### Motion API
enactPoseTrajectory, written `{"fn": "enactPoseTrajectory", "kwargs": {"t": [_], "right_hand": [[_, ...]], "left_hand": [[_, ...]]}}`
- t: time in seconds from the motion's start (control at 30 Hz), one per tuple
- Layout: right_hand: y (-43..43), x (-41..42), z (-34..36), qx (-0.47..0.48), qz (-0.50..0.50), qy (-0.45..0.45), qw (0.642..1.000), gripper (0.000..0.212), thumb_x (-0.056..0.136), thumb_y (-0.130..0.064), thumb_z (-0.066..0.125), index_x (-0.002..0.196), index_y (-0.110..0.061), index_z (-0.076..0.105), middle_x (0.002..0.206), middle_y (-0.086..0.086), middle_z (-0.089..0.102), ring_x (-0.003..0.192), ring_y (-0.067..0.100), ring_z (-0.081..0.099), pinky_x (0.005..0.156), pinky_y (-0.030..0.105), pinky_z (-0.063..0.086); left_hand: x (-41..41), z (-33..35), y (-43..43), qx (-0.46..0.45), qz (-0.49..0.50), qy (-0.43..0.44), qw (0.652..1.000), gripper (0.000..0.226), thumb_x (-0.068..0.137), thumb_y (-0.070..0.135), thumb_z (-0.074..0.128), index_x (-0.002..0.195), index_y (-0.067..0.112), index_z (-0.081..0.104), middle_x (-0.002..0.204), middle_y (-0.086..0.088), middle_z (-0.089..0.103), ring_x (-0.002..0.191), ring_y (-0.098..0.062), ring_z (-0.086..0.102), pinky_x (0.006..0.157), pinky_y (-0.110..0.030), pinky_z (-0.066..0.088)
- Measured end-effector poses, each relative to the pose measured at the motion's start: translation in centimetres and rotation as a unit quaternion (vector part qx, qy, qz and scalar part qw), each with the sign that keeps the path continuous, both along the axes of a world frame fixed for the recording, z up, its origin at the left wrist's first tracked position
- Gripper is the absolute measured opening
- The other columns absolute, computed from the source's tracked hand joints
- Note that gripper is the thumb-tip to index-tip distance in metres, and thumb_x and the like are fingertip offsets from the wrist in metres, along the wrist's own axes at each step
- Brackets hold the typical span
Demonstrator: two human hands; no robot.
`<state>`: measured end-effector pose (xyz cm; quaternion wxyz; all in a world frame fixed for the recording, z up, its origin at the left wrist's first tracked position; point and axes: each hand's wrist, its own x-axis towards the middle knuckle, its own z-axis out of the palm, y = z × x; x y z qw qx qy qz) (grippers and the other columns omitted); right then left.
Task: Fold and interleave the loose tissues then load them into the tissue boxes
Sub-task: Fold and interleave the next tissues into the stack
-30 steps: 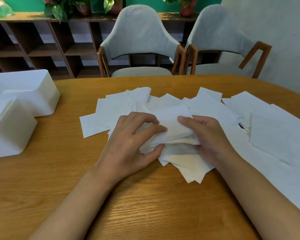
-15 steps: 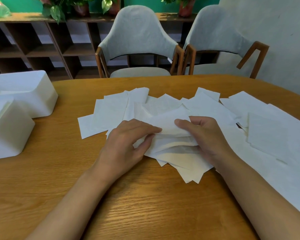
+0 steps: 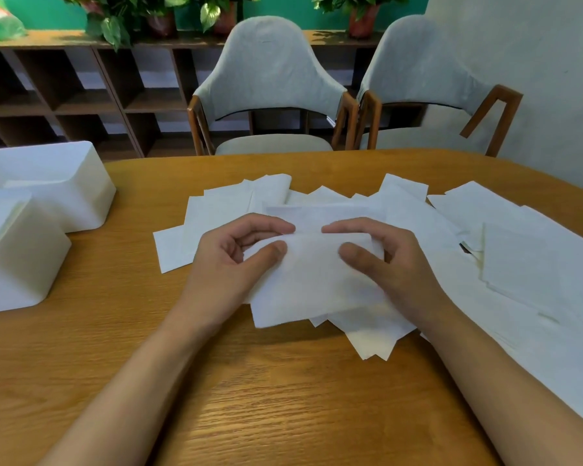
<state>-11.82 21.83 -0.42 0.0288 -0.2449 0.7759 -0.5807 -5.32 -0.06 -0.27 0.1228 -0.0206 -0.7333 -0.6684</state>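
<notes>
Tissue (image 3: 317, 284) now spread wider, far edge blurred

Soft, even indoor light with faint shadows. The white tissues (image 3: 535, 264) at right nearly wash out. Wide-angle bending curves the counter (image 3: 283, 398) edge; frame corners look slightly soft.

This looks like a sitting or meeting room, furnished rather than fitted out for work. A broad oak-grained table (image 3: 283, 415) with a rounded edge fills the foreground, and two upholstered grey chairs (image 3: 266, 68) with wooden arms are drawn up on its far side. Behind them a low dark-wood cubby shelf (image 3: 110, 82) runs along a green wall (image 3: 48, 11), with potted plants (image 3: 115, 25) standing on top. A pale plastered wall (image 3: 535, 62) closes the right side. Home or office, I cannot tell.
</notes>
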Motion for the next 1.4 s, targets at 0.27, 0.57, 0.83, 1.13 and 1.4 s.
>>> {"fn": "enactPoseTrajectory", "kwargs": {"t": [0.27, 0.57, 0.83, 1.13, 1.4], "right_hand": [[-0.2, 0.1, 0.0, -0.034, -0.098, -0.030, 0.994, 0.019, 0.071, -0.049, 0.075, 0.084, -0.035, 0.076, 0.090, -0.028, 0.070, 0.097, -0.003, 0.062, 0.072, 0.012, 0.054], [-0.2, 0.2, 0.0, -0.014, -0.078, -0.021, 0.997, 0.020, 0.072, -0.049, 0.074, 0.087, -0.037, 0.074, 0.095, -0.033, 0.068, 0.100, -0.007, 0.058, 0.072, 0.007, 0.050], [-0.3, 0.4, -0.2, 0.002, 0.019, -0.042, 0.999, 0.044, 0.066, -0.065, 0.072, 0.106, -0.049, 0.073, 0.117, -0.028, 0.065, 0.116, 0.000, 0.057, 0.092, 0.027, 0.053], [-1.2, 0.9, -0.5, -0.029, 0.018, -0.036, 0.999, 0.046, 0.084, -0.046, 0.071, 0.128, -0.041, 0.058, 0.117, -0.037, 0.058, 0.109, -0.007, 0.058, 0.073, 0.013, 0.053], [-1.0, 0.4, -0.6, -0.036, -0.014, -0.026, 0.999, 0.062, 0.091, -0.029, 0.072, 0.140, -0.051, 0.042, 0.132, -0.036, 0.047, 0.113, -0.004, 0.057, 0.075, 0.019, 0.058]], "left_hand": [[0.2, -0.2, 0.1, -0.078, -0.006, -0.004, 0.997, 0.023, 0.082, 0.015, 0.086, 0.104, 0.022, 0.081, 0.104, 0.009, 0.077, 0.102, -0.010, 0.070, 0.084, -0.025, 0.058], [0.0, -0.4, 0.1, -0.113, 0.020, 0.011, 0.993, 0.007, 0.088, 0.014, 0.081, 0.094, 0.017, 0.083, 0.094, 0.009, 0.079, 0.095, -0.009, 0.072, 0.077, -0.018, 0.054], [0.3, 0.7, 0.1, -0.056, 0.003, 0.017, 0.998, 0.015, 0.088, 0.013, 0.078, 0.102, 0.019, 0.080, 0.099, 0.010, 0.080, 0.097, -0.005, 0.074, 0.079, -0.017, 0.056], [-0.2, 0.2, 0.1, -0.045, 0.074, 0.006, 0.996, 0.012, 0.090, 0.013, 0.080, 0.101, 0.017, 0.080, 0.096, 0.007, 0.080, 0.096, -0.005, 0.073, 0.082, -0.023, 0.057], [-0.4, -0.1, -0.2, -0.065, 0.044, -0.005, 0.997, 0.017, 0.089, 0.010, 0.079, 0.105, 0.018, 0.079, 0.104, 0.013, 0.078, 0.103, -0.001, 0.071, 0.080, -0.020, 0.058]]}}
